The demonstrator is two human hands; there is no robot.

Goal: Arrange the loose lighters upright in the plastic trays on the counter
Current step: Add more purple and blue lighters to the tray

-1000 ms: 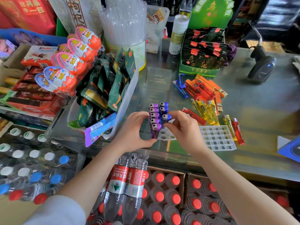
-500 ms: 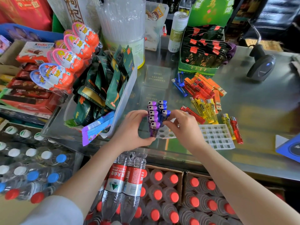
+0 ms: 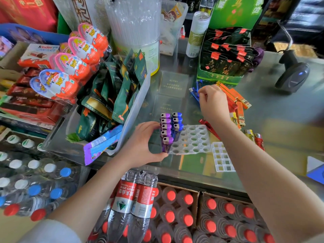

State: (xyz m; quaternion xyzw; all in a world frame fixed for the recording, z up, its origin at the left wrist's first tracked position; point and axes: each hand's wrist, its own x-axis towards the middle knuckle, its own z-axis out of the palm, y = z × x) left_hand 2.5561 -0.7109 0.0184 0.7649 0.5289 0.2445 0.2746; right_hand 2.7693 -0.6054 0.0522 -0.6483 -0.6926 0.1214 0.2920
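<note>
The left hand (image 3: 145,142) curls round the left end of the clear round-holed tray (image 3: 191,140), thumb at its near corner and fingers against the standing lighters – a hold on the tray's end. The tray lies near the front edge of the counter (image 3: 287,120), about midway along it. In it stand 5 purple lighters (image 3: 165,131) in the leftmost row and 3 blue lighters (image 3: 177,123) in the row beside them, all upright with metal caps up; the remaining holes show bare.

The right hand (image 3: 214,104) reaches farther back over the counter, fingers bent and bunched at the loose blue lighters (image 3: 193,92) lying flat there. Whether the fingertips have one pinched I cannot tell – the hand covers the contact.

Just right of that hand lies the pile of orange and red lighters (image 3: 240,100), with 2 more, 1 yellow and 1 red (image 3: 255,137), apart toward the right. A second tray with square cells (image 3: 221,157) sits at the front edge, just right of the first and partly under the right forearm.
</note>
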